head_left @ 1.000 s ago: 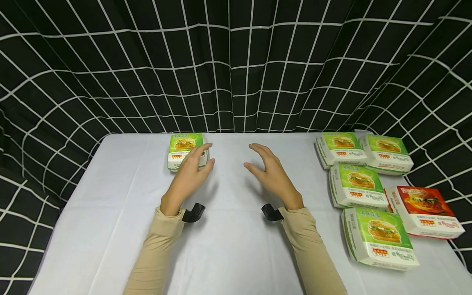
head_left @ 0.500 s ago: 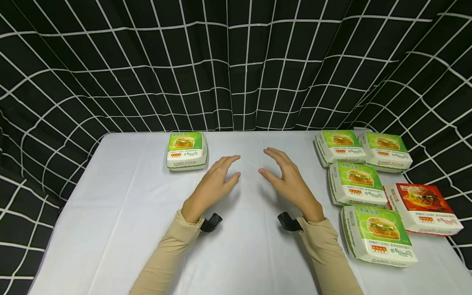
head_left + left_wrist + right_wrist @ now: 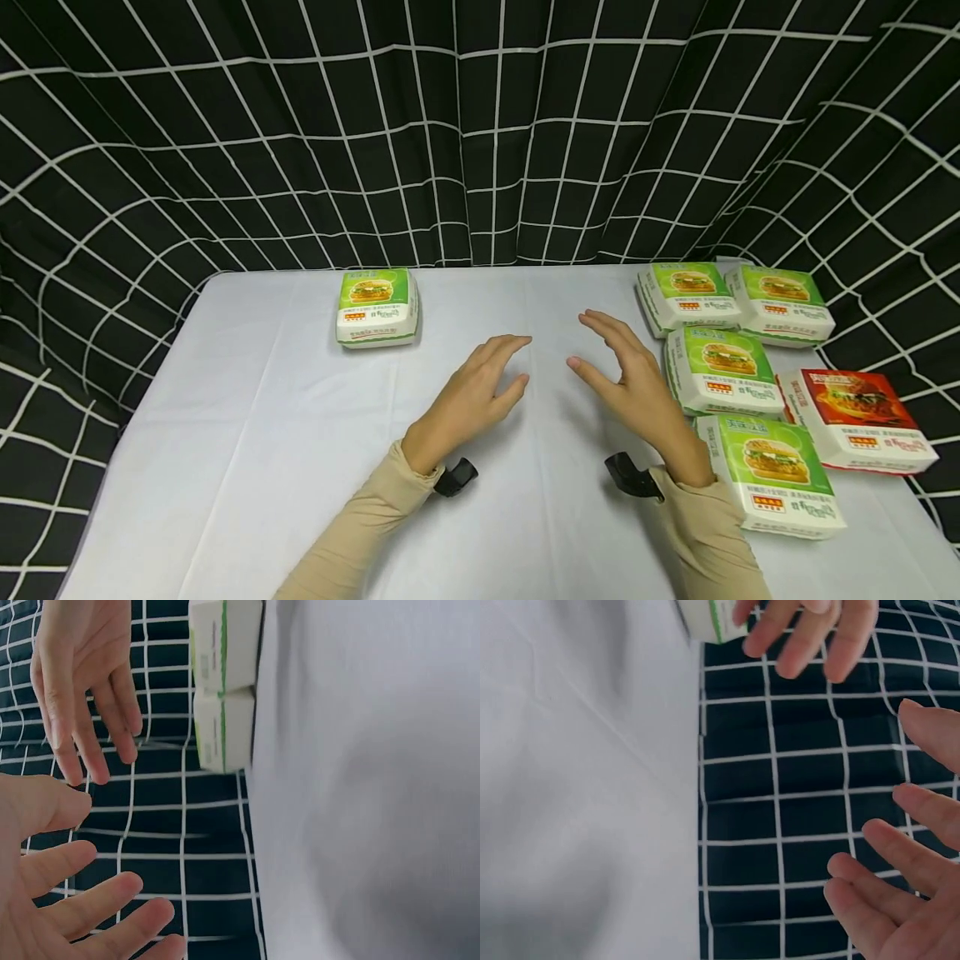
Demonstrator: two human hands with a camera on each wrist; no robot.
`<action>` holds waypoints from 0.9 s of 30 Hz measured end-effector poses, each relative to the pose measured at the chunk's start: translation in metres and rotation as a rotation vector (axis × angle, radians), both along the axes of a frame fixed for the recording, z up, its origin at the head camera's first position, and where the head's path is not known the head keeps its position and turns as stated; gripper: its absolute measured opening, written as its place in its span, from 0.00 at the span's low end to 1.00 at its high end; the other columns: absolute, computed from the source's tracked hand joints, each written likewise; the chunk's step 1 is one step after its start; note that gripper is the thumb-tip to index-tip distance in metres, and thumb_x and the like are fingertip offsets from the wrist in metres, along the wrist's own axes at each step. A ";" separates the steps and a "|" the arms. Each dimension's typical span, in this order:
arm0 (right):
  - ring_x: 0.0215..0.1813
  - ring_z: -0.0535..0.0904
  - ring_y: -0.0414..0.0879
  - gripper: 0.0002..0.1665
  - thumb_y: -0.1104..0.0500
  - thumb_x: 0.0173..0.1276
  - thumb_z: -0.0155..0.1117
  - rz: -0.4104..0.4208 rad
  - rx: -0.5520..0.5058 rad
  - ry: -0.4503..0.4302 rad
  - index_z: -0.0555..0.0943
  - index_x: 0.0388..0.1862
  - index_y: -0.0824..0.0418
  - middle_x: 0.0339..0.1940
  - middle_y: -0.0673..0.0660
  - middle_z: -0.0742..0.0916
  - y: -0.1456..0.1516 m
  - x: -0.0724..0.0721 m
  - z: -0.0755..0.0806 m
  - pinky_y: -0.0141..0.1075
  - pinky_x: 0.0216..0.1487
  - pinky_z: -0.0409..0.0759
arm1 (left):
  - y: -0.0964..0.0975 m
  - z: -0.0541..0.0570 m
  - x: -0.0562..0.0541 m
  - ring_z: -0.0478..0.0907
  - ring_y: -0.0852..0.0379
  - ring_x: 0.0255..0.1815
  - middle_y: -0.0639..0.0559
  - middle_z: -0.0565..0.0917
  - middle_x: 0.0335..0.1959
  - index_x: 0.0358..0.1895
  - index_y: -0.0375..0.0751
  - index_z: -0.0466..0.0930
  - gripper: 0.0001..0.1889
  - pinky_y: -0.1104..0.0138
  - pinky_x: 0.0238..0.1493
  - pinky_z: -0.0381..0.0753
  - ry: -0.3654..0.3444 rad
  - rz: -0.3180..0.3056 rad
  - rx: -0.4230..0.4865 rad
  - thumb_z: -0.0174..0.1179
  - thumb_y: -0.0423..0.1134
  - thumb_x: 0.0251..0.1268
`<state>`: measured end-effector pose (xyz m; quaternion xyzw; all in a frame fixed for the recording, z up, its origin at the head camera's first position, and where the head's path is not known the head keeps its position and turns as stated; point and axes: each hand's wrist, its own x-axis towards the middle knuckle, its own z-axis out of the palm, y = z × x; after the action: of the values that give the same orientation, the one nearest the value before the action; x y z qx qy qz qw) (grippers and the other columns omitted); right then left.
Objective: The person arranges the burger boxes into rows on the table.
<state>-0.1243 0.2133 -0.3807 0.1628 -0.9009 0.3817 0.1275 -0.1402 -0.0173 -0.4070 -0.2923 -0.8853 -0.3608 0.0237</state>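
Observation:
Above the white table, my left hand [image 3: 468,400] hovers with its fingers extended and nothing in them. To its right, my right hand [image 3: 641,392] is also raised and holds nothing; a gap separates the two palms. Closest to the right hand is a green-and-white hamburger box [image 3: 723,371]. Its sleeve partly hides another green hamburger box [image 3: 783,471] nearer the front. A lone green hamburger box [image 3: 377,308] sits at the back left, apart from the left hand. In both wrist views, the left hand [image 3: 90,900] and right hand [image 3: 900,885] show spread fingers.
Two more green hamburger boxes, a left one [image 3: 688,296] and a right one [image 3: 780,304], stand at the back right. A red hamburger box [image 3: 858,421] lies at the right edge. A black curtain [image 3: 480,133] with white grid lines surrounds the white table [image 3: 225,467].
Both hands have moved to the right and somewhat toward the front, away from the lone green box, which is now fully uncovered. The boxes have stayed where they were.

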 end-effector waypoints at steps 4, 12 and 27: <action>0.74 0.67 0.60 0.34 0.58 0.68 0.68 -0.026 0.001 -0.002 0.71 0.71 0.60 0.72 0.62 0.73 0.010 0.008 0.005 0.59 0.69 0.67 | 0.008 -0.001 0.005 0.70 0.50 0.70 0.49 0.72 0.69 0.71 0.44 0.67 0.25 0.57 0.70 0.72 0.007 -0.029 -0.016 0.54 0.43 0.74; 0.71 0.69 0.44 0.35 0.59 0.69 0.67 -0.052 -0.003 0.004 0.69 0.73 0.54 0.73 0.57 0.74 0.027 0.028 0.016 0.14 0.64 0.61 | 0.027 -0.005 0.014 0.69 0.53 0.71 0.50 0.72 0.69 0.72 0.45 0.66 0.26 0.60 0.71 0.71 0.006 -0.086 -0.049 0.54 0.44 0.74; 0.70 0.65 0.31 0.39 0.58 0.68 0.68 -0.142 0.023 -0.068 0.66 0.75 0.41 0.73 0.55 0.72 0.069 0.057 0.027 0.13 0.59 0.57 | 0.067 -0.011 0.030 0.71 0.54 0.70 0.51 0.72 0.69 0.73 0.47 0.64 0.26 0.65 0.71 0.70 0.046 -0.196 -0.111 0.52 0.46 0.75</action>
<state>-0.0672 0.2823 -0.3533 0.0867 -0.9182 0.3668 0.1217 -0.1107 0.0502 -0.4184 -0.3867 -0.8702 -0.3052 -0.0077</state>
